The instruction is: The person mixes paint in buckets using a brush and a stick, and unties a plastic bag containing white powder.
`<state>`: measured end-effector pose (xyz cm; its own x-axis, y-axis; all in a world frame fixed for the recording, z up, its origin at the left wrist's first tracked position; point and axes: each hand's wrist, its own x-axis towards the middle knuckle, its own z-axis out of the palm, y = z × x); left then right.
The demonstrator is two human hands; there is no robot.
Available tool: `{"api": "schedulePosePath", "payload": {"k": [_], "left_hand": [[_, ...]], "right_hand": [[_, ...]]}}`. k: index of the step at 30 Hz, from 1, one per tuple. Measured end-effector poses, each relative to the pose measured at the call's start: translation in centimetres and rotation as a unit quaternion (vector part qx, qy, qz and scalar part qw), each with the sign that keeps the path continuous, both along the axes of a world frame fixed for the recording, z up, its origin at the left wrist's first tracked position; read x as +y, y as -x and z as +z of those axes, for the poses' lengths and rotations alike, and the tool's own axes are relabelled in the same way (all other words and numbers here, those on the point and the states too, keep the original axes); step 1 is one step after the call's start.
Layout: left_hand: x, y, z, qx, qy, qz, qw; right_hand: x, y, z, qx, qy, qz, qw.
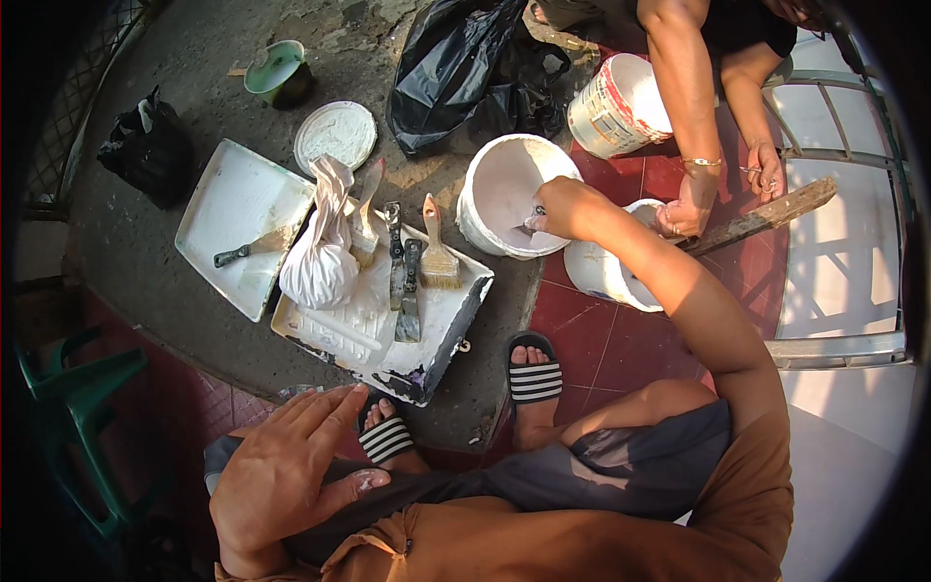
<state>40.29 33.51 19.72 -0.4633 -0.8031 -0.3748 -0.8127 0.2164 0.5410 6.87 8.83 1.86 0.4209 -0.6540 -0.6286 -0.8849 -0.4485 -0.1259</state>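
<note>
My right hand (565,210) reaches into a white bucket (482,199) whose inside is coated with pale residue. Its fingers are closed near the right part of the rim, around something small and greyish that is mostly hidden. Above my left thigh, my left hand (291,466) is raised with its fingers stretched out and holds nothing; the thumb has a white smear. A second white bucket (606,276) lies tilted under my right forearm. A co-worker's hand (687,206) touches its upper edge, beside a rough wooden plank (766,215).
An open paint tray case (446,335) holds a knotted white bag (320,267), a paintbrush (439,254) and several scrapers. Behind it lie a round white lid (335,134), a green bowl (278,73) and black plastic bags (451,73). A printed bucket (601,116) stands near the co-worker; a green chair (87,407) is left.
</note>
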Motion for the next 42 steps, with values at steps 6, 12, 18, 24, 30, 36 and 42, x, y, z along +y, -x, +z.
{"api": "schedulePosePath", "payload": {"k": [6, 12, 18, 24, 30, 36, 42], "left_hand": [[-0.2, 0.4, 0.4, -0.010, -0.014, -0.001, 1.000], [0.2, 0.0, 0.3, -0.015, -0.019, 0.013, 1.000], [0.0, 0.1, 0.3, -0.004, -0.011, 0.006, 1.000], [0.0, 0.1, 0.2, -0.002, -0.016, 0.003, 1.000], [0.4, -0.2, 0.4, -0.007, -0.011, 0.006, 1.000], [0.2, -0.2, 0.4, -0.003, -0.008, -0.002, 1.000], [0.4, -0.2, 0.4, 0.001, -0.015, 0.012, 1.000]], "right_hand": [[-0.4, 0.2, -3.2, -0.185, 0.153, 0.009, 0.971], [-0.7, 0.3, -1.1, -0.017, 0.151, 0.023, 0.988], [0.2, -0.4, -1.1, -0.066, 0.030, -0.019, 0.997], [-0.5, 0.2, -2.9, -0.192, 0.191, 0.017, 0.962], [-0.5, 0.2, -1.3, -0.019, 0.155, 0.007, 0.988], [-0.1, -0.6, -1.0, -0.095, 0.059, -0.054, 0.992], [-0.8, 0.2, -2.9, -0.149, 0.197, -0.001, 0.969]]}}
